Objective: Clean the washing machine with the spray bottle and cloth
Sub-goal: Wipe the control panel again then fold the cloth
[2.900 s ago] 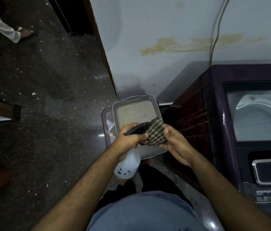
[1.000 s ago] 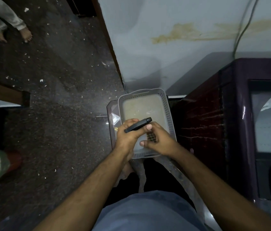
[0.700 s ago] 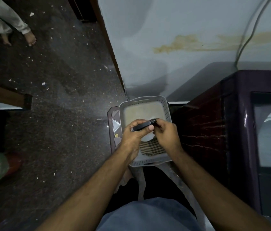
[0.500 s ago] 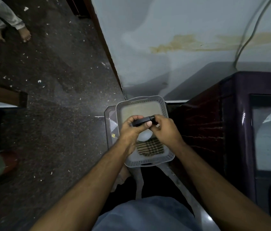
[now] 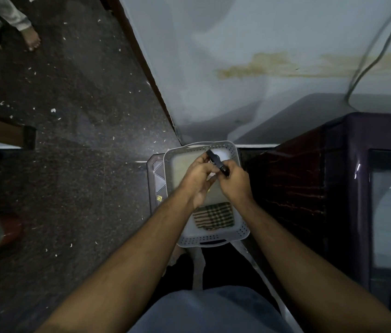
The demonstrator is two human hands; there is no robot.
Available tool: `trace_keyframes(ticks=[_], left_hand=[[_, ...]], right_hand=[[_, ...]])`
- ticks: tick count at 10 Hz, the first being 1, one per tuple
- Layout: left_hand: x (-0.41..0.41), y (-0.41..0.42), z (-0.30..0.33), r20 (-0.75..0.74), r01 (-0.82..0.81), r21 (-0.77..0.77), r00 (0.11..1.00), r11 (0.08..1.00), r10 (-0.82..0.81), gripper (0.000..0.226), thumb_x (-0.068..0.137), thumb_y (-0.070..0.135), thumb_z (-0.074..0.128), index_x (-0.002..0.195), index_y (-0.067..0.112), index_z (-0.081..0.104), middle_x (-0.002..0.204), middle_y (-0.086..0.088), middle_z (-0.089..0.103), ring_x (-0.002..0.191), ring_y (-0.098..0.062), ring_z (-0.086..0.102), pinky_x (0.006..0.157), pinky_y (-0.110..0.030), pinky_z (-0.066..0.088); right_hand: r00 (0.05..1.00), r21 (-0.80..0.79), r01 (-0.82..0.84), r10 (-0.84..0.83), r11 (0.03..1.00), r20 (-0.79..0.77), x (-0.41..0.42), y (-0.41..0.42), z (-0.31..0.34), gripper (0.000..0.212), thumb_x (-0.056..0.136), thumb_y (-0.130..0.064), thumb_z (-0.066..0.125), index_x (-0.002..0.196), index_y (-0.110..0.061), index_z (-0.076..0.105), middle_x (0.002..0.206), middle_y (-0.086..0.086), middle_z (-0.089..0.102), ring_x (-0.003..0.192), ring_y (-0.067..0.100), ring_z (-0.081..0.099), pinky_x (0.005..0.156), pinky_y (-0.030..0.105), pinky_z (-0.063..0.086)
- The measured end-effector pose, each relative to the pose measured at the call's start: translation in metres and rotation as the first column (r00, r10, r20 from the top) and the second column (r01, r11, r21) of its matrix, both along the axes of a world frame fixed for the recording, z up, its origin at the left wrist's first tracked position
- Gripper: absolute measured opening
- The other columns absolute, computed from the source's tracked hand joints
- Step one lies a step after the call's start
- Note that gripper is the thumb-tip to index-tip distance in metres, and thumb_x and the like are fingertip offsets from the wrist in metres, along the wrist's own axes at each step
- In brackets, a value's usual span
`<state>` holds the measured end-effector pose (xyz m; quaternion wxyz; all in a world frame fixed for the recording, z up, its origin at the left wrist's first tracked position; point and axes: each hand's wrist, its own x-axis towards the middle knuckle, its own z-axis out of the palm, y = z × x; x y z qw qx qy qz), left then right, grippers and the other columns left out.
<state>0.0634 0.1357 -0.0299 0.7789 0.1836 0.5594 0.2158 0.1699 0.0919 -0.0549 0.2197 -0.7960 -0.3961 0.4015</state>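
- Left hand (image 5: pixel 198 180): fingers curled round the spray bottle (image 5: pixel 217 162), gripping it from the left; only the black spray head shows, the bottle body is hidden under the hands.
- Right hand (image 5: pixel 235 182): fingers closed on the near end of the black spray head, pinching it from the right; the two hands touch around the bottle.
- Both hands are over the far half of a grey perforated tray (image 5: pixel 236 152).
- Cloth (image 5: pixel 213 216): checked, folded, lying flat in the near half of the tray, just behind the wrists, touched by neither hand.
- Under the tray, to the left of the hands: a dark stool (image 5: pixel 157 174) with a triangle pattern and a small yellow mark; too small to read.
- Right of the hands: washing machine (image 5: pixel 348 188), dark purple, with a clear lid showing the pale drum. No legible brand or label in view.
- Beyond the hands: pale wall (image 5: pixel 237 44) with a brown stain and a cable.
- Far left: a person's bare feet (image 5: pixel 31 39) on the speckled dark floor (image 5: pixel 69 140).
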Motion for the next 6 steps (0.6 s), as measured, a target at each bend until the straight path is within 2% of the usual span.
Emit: trace_keyframes(ticks=[1,2,3,4,5,6], left_hand=[[0.008,0.01,0.002,-0.057,0.034,0.008,0.998,0.999,-0.034,0.055,0.088,-0.013,0.042,0.129,0.017,0.064,0.1,0.004,0.07,0.094,-0.012,0.064,0.085,-0.029,0.05],[0.013,0.012,0.005,-0.107,0.068,0.014,0.992,0.998,-0.066,0.06,0.089,-0.011,0.041,0.14,0.012,0.061,0.103,0.002,0.068,0.1,-0.013,0.061,0.083,-0.025,0.05],[0.01,0.007,0.002,-0.133,0.083,0.011,0.988,0.997,-0.081,0.059,0.092,-0.008,0.044,0.146,0.012,0.06,0.108,0.002,0.068,0.104,-0.014,0.061,0.083,-0.026,0.049],[0.006,0.0,0.002,-0.131,0.058,0.012,0.99,0.998,-0.056,0.051,0.095,-0.002,0.048,0.139,0.016,0.064,0.113,-0.001,0.069,0.098,-0.013,0.063,0.088,-0.029,0.048],[0.005,-0.006,0.006,-0.178,0.029,0.004,0.984,1.0,-0.028,0.035,0.102,0.008,0.056,0.13,0.025,0.066,0.123,0.002,0.07,0.106,-0.011,0.063,0.096,-0.034,0.044],[-0.002,-0.017,0.009,-0.27,-0.006,0.093,0.962,0.996,0.031,0.049,0.105,0.015,0.059,0.153,0.02,0.052,0.151,0.004,0.057,0.13,-0.017,0.055,0.083,-0.029,0.045]], right_hand=[[0.999,-0.032,-0.038,0.038,0.999,-0.004,-0.002,0.006,-0.007,0.014,0.099,-0.014,0.059,0.108,-0.009,0.068,0.088,0.001,0.067,0.077,0.014,0.056,0.051,0.011,0.032],[0.999,-0.045,-0.028,0.027,0.999,-0.028,-0.006,0.007,-0.013,0.011,0.098,-0.016,0.058,0.103,-0.013,0.067,0.075,-0.01,0.059,0.068,0.01,0.055,0.05,0.015,0.029],[0.997,-0.053,-0.011,0.007,0.999,-0.073,-0.008,0.002,-0.019,0.013,0.097,-0.014,0.06,0.108,-0.014,0.067,0.082,-0.008,0.065,0.074,0.008,0.06,0.058,0.023,0.041],[0.992,-0.06,-0.003,-0.005,0.998,-0.123,-0.009,-0.005,-0.014,0.024,0.096,-0.01,0.06,0.119,-0.013,0.065,0.102,0.003,0.073,0.096,0.02,0.069,0.081,0.036,0.057],[0.99,-0.058,-0.014,0.006,0.998,-0.141,-0.009,-0.01,-0.011,0.032,0.097,-0.01,0.061,0.129,-0.013,0.062,0.118,0.005,0.072,0.11,0.02,0.067,0.095,0.04,0.055],[0.991,-0.053,0.035,-0.041,0.998,-0.127,-0.007,-0.015,-0.006,0.037,0.098,-0.013,0.062,0.136,-0.015,0.058,0.125,0.003,0.07,0.116,0.019,0.065,0.102,0.04,0.052]])
